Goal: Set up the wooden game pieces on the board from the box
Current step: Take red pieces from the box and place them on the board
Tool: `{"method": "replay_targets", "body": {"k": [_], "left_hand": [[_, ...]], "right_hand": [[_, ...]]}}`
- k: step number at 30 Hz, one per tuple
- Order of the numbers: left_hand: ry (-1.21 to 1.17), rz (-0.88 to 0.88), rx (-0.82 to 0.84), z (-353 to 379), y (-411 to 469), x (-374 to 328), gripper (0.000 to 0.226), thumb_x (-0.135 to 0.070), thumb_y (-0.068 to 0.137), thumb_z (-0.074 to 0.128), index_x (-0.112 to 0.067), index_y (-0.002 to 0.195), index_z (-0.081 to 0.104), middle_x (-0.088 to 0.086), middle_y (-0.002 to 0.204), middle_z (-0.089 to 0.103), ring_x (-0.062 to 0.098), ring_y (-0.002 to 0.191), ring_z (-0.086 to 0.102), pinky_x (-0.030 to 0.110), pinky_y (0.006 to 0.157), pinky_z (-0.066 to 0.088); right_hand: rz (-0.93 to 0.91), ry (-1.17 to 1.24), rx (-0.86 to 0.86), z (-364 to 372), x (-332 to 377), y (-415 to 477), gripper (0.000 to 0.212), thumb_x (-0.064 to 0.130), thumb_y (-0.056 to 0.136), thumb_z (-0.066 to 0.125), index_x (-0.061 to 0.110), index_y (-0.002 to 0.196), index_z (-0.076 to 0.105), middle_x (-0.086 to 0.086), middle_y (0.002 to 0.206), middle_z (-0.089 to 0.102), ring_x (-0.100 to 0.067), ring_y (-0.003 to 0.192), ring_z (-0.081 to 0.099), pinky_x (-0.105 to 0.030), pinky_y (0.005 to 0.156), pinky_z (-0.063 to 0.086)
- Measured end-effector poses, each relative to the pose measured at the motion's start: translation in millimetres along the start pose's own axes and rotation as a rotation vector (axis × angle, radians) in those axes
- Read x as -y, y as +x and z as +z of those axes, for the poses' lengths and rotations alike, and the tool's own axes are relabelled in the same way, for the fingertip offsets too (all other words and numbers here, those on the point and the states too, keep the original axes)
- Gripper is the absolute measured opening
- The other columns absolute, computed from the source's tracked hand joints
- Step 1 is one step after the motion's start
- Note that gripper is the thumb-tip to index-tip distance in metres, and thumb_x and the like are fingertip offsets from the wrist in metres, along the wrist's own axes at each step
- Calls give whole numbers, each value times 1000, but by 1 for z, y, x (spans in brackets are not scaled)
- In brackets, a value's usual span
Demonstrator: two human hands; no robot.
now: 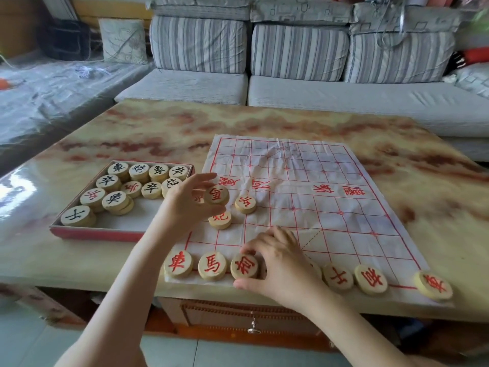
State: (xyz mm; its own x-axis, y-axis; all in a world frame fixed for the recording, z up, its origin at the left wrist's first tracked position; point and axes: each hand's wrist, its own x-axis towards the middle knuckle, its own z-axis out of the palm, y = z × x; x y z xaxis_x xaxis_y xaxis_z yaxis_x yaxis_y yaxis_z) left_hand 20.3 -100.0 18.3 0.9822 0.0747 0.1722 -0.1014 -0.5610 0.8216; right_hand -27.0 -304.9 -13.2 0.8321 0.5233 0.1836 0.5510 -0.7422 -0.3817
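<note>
Marbled cream and rust stone makes up the surface (158, 133), with a grey striped sofa (299, 75) behind it. A creased paper board (330, 197) with a red grid lies on the right half of the surface, its near edge at the surface's front edge. Just left of the board sits a shallow red-sided box (92, 233), holding round wooden pieces with black and red characters (116, 201), some stacked.

Along the board's near row stand red-marked pieces: three at the left (211, 266) and three more at the right (370, 279). Two further pieces (245, 204) rest higher up on the left part of the board.

The left hand (185, 205) is raised above the board's left edge, fingers closed on one red-marked piece (216, 194) held off the paper. The right hand (280, 266) rests at the near row, thumb and fingertips gripping the third piece from the left (244, 266), which sits on the board.
</note>
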Motion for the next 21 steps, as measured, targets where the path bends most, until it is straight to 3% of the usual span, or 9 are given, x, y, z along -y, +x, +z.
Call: {"method": "replay_targets", "body": {"k": [5, 8, 12, 15, 18, 20, 21], "left_hand": [[16, 35, 0, 3, -3, -4, 66, -16, 63, 82, -29, 122, 54, -9, 108, 61, 6, 100, 58, 13, 82, 42], [6, 29, 13, 7, -3, -7, 65, -14, 64, 82, -29, 121, 55, -9, 107, 61, 5, 99, 57, 19, 86, 44], [26, 59, 42, 19, -1, -13, 63, -17, 63, 82, -27, 120, 57, -11, 104, 63, -3, 95, 58, 16, 89, 44], [70, 107, 113, 39, 1, -26, 61, -22, 63, 82, -30, 118, 57, -13, 102, 64, -6, 94, 57, 12, 88, 41], [92, 152, 250, 69, -2, -49, 58, -30, 65, 80, -34, 117, 56, -17, 101, 63, -10, 93, 55, 6, 83, 39], [118, 208, 325, 93, -8, -67, 56, -34, 66, 79, -32, 117, 56, -18, 101, 63, -9, 92, 56, 7, 86, 40], [121, 240, 353, 106, -13, -77, 55, -35, 66, 78, -31, 116, 57, -18, 102, 63, -8, 92, 56, 5, 86, 39]], "right_hand": [[-1, -82, 37, 8, -5, 1, 69, 74, 60, 54, 31, 114, 52, 18, 116, 48, -6, 111, 24, -24, 102, 19], [6, 8, 32, -1, -4, 1, 88, 80, 56, 49, 33, 130, 44, 26, 119, 41, -2, 115, 22, -19, 101, 18], [108, 223, -206, -31, -31, -1, 61, 69, 74, 45, 29, 118, 60, 39, 98, 39, 2, 105, 31, -20, 94, 25], [277, 265, -397, -54, -78, -14, 25, 36, 87, 59, 25, 107, 67, 27, 99, 59, -8, 107, 43, -30, 95, 35], [408, 223, -538, -74, -127, -39, 16, 22, 88, 60, 23, 101, 70, 13, 99, 67, -19, 105, 52, -33, 94, 42], [472, 257, -605, -88, -147, -55, 14, 21, 88, 60, 24, 98, 70, 8, 94, 69, -13, 99, 58, -26, 88, 46], [496, 286, -639, -95, -153, -64, 14, 19, 88, 60, 21, 97, 70, 6, 92, 69, -2, 94, 60, -16, 84, 45]]}}
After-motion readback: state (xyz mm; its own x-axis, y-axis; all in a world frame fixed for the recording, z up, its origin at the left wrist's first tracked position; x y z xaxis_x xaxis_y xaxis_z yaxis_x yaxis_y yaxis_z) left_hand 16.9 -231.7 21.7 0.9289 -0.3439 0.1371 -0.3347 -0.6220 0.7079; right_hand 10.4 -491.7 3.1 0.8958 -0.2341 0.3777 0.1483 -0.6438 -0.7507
